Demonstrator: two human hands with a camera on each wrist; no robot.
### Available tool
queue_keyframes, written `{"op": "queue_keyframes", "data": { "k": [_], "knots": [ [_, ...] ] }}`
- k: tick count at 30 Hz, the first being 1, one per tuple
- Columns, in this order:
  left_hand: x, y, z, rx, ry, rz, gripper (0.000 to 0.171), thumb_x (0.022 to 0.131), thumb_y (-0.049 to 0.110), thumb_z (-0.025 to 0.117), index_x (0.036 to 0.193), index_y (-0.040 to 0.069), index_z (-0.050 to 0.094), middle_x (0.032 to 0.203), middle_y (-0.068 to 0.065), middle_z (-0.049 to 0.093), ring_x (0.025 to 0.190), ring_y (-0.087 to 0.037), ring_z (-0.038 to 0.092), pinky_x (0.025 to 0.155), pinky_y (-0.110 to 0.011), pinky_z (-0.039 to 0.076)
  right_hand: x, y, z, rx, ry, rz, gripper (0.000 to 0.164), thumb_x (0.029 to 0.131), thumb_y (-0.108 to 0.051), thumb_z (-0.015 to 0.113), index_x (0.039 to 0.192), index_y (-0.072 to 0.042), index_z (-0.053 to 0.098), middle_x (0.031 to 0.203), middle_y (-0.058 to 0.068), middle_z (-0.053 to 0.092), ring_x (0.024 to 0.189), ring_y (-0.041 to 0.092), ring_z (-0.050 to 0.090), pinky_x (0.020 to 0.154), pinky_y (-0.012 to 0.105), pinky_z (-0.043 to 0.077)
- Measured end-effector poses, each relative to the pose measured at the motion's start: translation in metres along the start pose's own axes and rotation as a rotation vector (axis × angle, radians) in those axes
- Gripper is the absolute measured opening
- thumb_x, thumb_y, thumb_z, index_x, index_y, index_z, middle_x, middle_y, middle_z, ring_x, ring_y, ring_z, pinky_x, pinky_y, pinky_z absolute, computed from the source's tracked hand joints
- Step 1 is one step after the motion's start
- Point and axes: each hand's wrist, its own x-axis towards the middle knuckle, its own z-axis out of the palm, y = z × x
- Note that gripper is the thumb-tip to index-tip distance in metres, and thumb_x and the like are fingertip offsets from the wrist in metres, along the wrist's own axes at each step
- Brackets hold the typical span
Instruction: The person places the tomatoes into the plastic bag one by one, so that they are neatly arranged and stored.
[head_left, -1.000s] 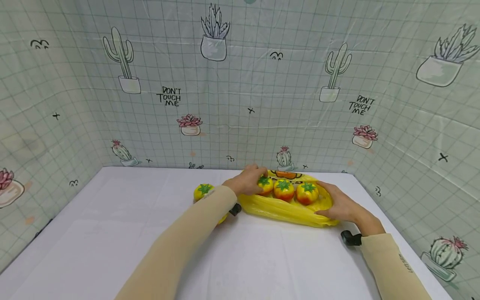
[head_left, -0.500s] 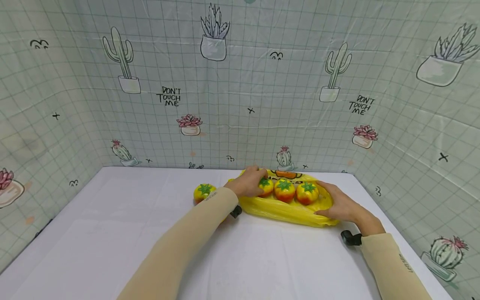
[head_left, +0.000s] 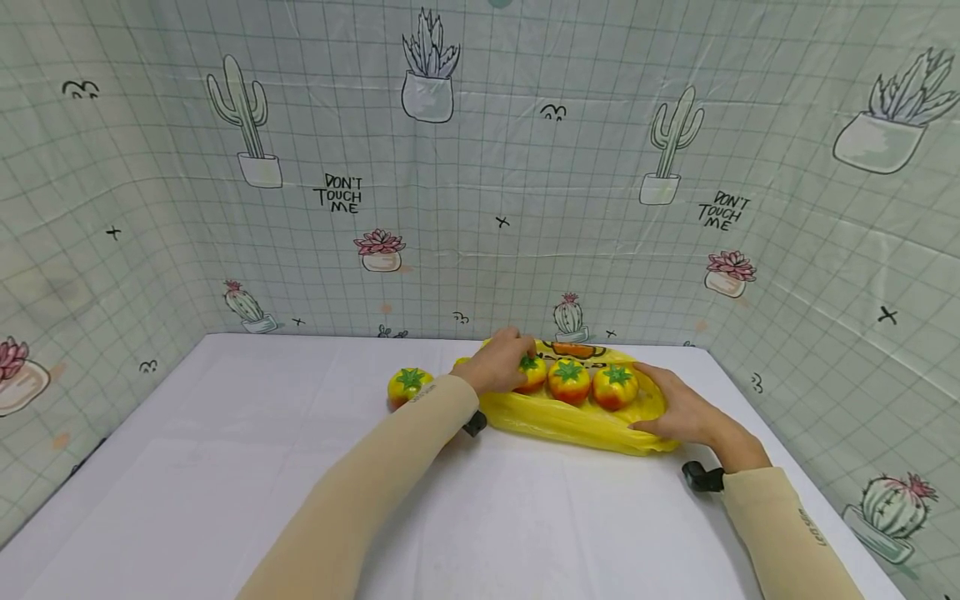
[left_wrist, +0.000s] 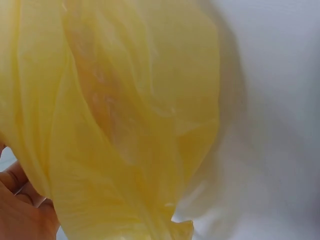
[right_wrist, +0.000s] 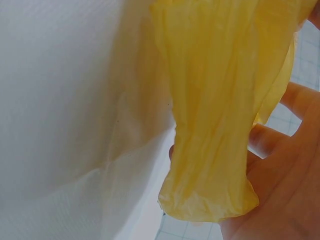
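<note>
A yellow plastic bag (head_left: 566, 423) with dark print lies spread near the table's back edge. In a row on it sit a toy tomato (head_left: 531, 375), a second toy tomato (head_left: 568, 382) and a third toy tomato (head_left: 616, 387), yellow and red with green star-shaped tops. My left hand (head_left: 495, 363) grips the bag's left end, thumb and fingers right at the leftmost tomato. My right hand (head_left: 678, 408) holds the right end, thumb in front and fingers behind. In the wrist views the yellow plastic (left_wrist: 125, 125) hides part of each hand; bunched folds (right_wrist: 210, 125) hang before the right palm (right_wrist: 285, 185).
Another toy tomato (head_left: 409, 385) stands left of the bag, partly behind the left sleeve (head_left: 390, 467). A white cloth covers the table (head_left: 225, 467). Gridded, cactus-printed sheets (head_left: 480, 167) rise along the back and both sides.
My left hand and sleeve have shifted slightly to the right. My right hand, the bag and the tomatoes stay almost as they were.
</note>
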Motion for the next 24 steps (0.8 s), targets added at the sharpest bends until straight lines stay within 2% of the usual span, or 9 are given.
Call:
{"op": "queue_keyframes", "data": {
  "k": [16,24],
  "knots": [
    [0.002,-0.001,0.0,-0.027,0.005,-0.008,0.033,0.087,0.02,0.069,0.119,0.017,0.06,0.112,-0.001,0.045,0.105,-0.017,0.041,0.09,-0.027,0.043,-0.001,-0.001,-0.001,-0.003,0.0,-0.011,0.103,0.072,-0.04,0.08,0.151,-0.01,0.022,0.149,0.025,0.023,0.133,0.047,0.024,0.1,0.069,0.022],
    [-0.004,0.001,-0.01,-0.034,0.014,0.026,0.036,0.087,0.02,0.069,0.122,0.016,0.06,0.112,-0.002,0.045,0.107,-0.018,0.041,0.09,-0.03,0.043,-0.002,-0.002,-0.001,-0.002,0.001,-0.003,0.102,0.071,-0.039,0.08,0.15,-0.01,0.022,0.149,0.025,0.023,0.133,0.047,0.025,0.1,0.07,0.022]
  ]
}}
